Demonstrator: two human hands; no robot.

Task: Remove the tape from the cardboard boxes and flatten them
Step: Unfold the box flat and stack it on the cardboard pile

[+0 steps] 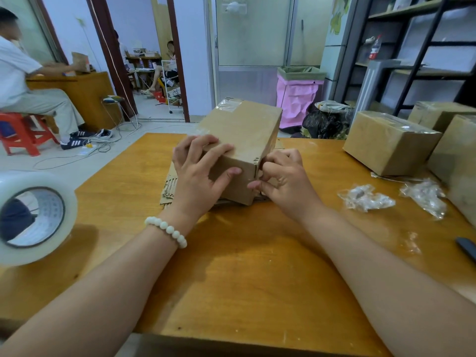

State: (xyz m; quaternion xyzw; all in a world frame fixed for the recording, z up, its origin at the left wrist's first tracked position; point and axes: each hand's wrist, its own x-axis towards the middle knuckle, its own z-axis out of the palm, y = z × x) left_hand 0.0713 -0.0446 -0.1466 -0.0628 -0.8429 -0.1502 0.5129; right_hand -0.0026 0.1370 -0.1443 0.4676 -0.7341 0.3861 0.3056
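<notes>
Leftmost, a tape roll [33, 217] stands on the counter [231, 266]. At mid-counter the left hand [198, 173] grips the cardboard box [244, 135], fingers [213, 153] spread over its top, thumb on the near face. The right hand [283, 179] pinches the box's right edge with tightly curled fingers. Crumpled tape [365, 198] and taped boxes [391, 143] lie to the right.

A brown cardboard box [244, 140] stands closed at the middle of the table [231, 266], one vertical edge turned toward the viewer. Clear tape [229, 105] shines along its far top edge. It rests on flattened cardboard [168, 186]. 3 more taped boxes [391, 143] stand closed at the right, seemingly touching one another. 2 crumpled wads of clear tape [365, 199] lie just before them.
</notes>
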